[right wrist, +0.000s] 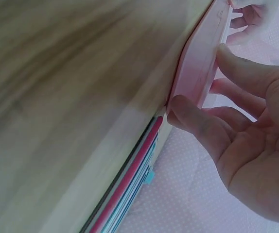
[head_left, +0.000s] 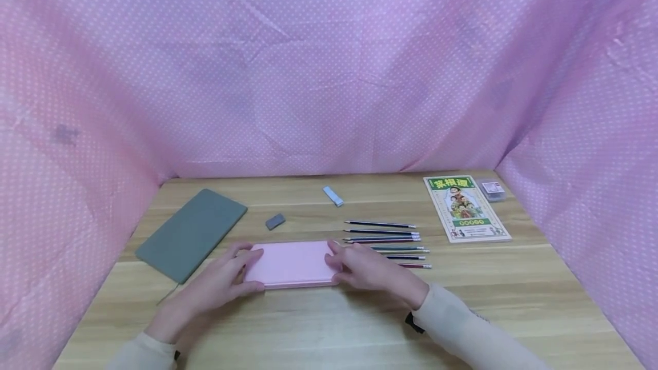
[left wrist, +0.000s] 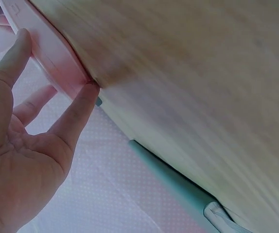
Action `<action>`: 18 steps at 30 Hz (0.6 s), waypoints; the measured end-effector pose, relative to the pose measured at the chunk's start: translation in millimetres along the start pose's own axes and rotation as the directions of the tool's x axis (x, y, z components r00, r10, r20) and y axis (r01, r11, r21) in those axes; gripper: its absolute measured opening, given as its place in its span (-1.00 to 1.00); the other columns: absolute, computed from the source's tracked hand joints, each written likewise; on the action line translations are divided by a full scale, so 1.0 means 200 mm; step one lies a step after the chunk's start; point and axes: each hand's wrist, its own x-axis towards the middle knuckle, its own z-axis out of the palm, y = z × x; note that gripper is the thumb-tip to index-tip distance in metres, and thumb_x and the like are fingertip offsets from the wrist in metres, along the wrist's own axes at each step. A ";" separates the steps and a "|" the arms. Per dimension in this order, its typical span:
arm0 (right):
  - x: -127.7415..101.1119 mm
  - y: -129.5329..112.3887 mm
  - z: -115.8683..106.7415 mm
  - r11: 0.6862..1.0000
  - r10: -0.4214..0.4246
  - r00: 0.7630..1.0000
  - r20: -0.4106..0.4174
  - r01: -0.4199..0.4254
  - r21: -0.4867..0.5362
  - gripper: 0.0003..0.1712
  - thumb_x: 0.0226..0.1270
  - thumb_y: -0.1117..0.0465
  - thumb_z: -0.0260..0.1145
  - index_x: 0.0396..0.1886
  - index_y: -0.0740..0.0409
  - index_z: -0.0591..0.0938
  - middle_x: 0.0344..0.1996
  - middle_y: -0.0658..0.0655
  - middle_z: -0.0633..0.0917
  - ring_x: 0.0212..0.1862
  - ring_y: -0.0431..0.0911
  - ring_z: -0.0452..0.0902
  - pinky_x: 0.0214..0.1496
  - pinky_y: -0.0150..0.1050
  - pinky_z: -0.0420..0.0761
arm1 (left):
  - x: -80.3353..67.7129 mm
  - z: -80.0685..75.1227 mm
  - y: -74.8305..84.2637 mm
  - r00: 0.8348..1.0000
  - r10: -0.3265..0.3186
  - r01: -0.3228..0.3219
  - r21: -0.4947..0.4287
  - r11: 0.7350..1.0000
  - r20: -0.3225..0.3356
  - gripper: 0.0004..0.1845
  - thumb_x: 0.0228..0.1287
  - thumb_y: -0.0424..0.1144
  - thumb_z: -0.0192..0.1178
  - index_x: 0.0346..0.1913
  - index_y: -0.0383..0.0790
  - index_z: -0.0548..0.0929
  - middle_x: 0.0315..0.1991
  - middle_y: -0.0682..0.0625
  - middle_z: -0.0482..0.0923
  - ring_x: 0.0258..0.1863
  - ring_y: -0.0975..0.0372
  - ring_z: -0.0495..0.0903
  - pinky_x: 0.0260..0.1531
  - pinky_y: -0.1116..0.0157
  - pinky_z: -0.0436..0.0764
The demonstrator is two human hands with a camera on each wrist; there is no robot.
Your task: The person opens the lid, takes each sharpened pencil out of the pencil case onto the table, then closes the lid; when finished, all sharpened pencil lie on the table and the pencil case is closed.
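A flat pink pencil box [head_left: 293, 264] with a smooth lid lies on the wooden table, its long side facing me. My left hand [head_left: 221, 278] grips its left end, thumb at the near edge and fingers at the far corner. At the right end, my right hand [head_left: 370, 267] holds it the same way. Both wrist views show the box's pink side [left wrist: 52, 48] between fingers and thumb. Several dark pencils [head_left: 382, 224] lie in a row beside the right hand, which partly hides the nearer ones. Left of the left hand is a grey-green notebook [head_left: 192, 236] with a ribbon.
Behind the box are a small grey eraser [head_left: 275, 221] and a light blue strip-like item [head_left: 333, 196]. At the back right lie an illustrated book [head_left: 465, 210] and a small clear case [head_left: 492, 192]. Pink dotted cloth [head_left: 329, 73] hangs around the table's back and sides.
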 end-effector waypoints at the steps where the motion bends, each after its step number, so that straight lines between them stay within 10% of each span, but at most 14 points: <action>1: 0.00 0.00 0.00 1.000 -0.005 1.000 0.002 0.005 0.000 -0.62 0.34 0.12 0.47 0.09 0.17 0.73 0.38 0.39 0.41 -0.60 -0.26 0.07 -0.32 -0.39 0.51 | 0.01 0.00 0.00 1.000 -0.005 0.005 -0.004 1.000 0.004 -0.22 0.19 0.13 0.44 0.36 -0.27 0.54 0.28 -0.33 0.42 0.14 -0.10 0.56 0.14 -0.11 0.61; 12: -0.03 0.05 -0.01 0.999 -0.020 0.998 -0.051 0.021 0.031 -0.51 0.37 0.13 0.44 0.23 0.22 0.66 0.38 0.39 0.41 -0.60 -0.26 0.13 -0.15 -0.31 0.61 | 0.05 0.00 0.01 1.000 0.019 -0.019 0.007 1.000 -0.006 -0.22 0.20 0.14 0.42 0.37 -0.26 0.54 0.27 -0.29 0.42 0.12 -0.05 0.56 0.13 -0.07 0.62; 15: -0.05 0.07 -0.01 0.999 -0.039 0.995 -0.088 0.041 0.024 -0.52 0.40 0.14 0.42 0.24 0.24 0.65 0.34 0.34 0.48 -0.33 -0.19 0.62 0.02 -0.26 0.68 | 0.05 0.00 0.01 1.000 0.021 -0.021 0.017 1.000 -0.003 -0.22 0.23 0.16 0.40 0.38 -0.25 0.53 0.28 -0.29 0.42 0.08 -0.03 0.58 0.11 -0.06 0.63; 18: -0.08 0.08 -0.05 0.996 -0.089 0.980 -0.177 0.091 0.005 -0.55 0.41 0.21 0.39 0.24 0.26 0.63 0.24 0.28 0.60 0.02 -0.03 0.70 0.10 -0.20 0.70 | 0.04 0.00 0.01 1.000 0.020 -0.020 0.026 0.999 0.001 -0.23 0.29 0.20 0.32 0.40 -0.25 0.51 0.30 -0.31 0.39 0.06 -0.05 0.59 0.10 -0.08 0.63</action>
